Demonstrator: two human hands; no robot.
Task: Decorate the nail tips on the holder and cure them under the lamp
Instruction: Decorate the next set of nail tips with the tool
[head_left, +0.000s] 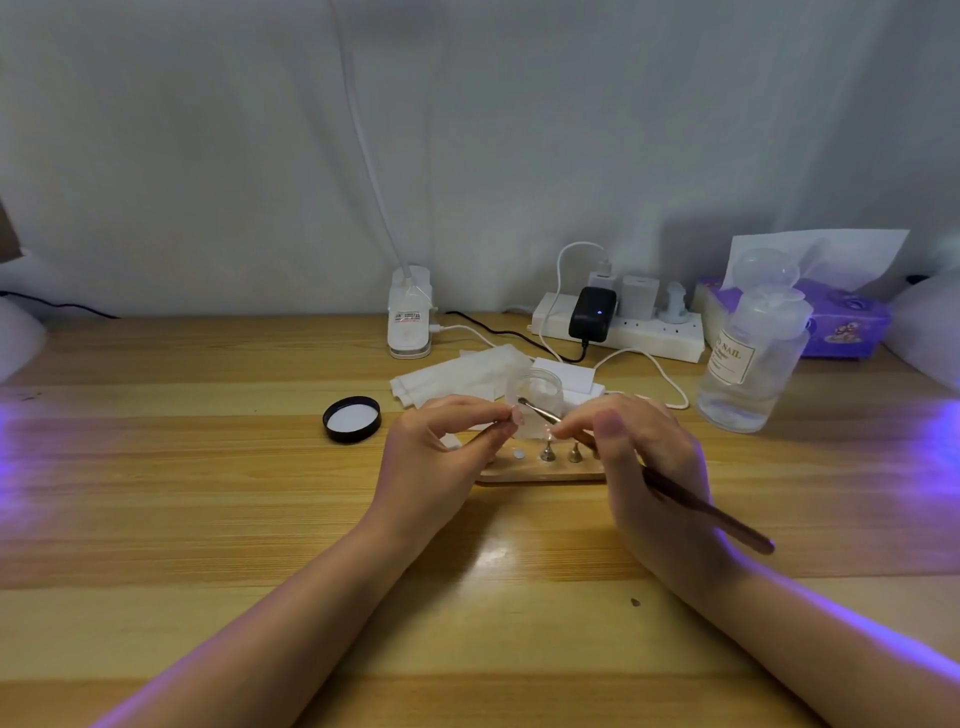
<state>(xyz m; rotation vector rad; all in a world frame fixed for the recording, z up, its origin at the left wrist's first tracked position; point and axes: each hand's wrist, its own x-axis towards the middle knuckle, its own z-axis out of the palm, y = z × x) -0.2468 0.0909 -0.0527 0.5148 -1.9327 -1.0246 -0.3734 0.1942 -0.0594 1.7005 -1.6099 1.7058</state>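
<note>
Pinching one nail tip on its little stand between the thumb and forefinger of my left hand, lifted above the holder so I can turn it to the light. My right hand grips a slim metal tool pencil-fashion, fingers curled round the shaft; its fine end reaches across to the tip, close to it, though contact is too small to tell. Both hands stay low over the table, I judge to steady this fine placement.

Wooden holder lies just beyond my knuckles. Two metal cone stands upright on it, one bare white disc beside them, likely the seat for the stand I hold.

Small clear jar open directly behind the hands, within dipping reach. Its black lid lies upturned to the left, white liner showing.

White wipes beyond the jar. Clear bottle to the right; label reads "NAIL", the rest illegible. Power strip with plugged chargers at the table's back, purple tissue box beside it. White clip lamp base has a label, unreadable. Violet glow falls across both table edges; its source is out of sight.
</note>
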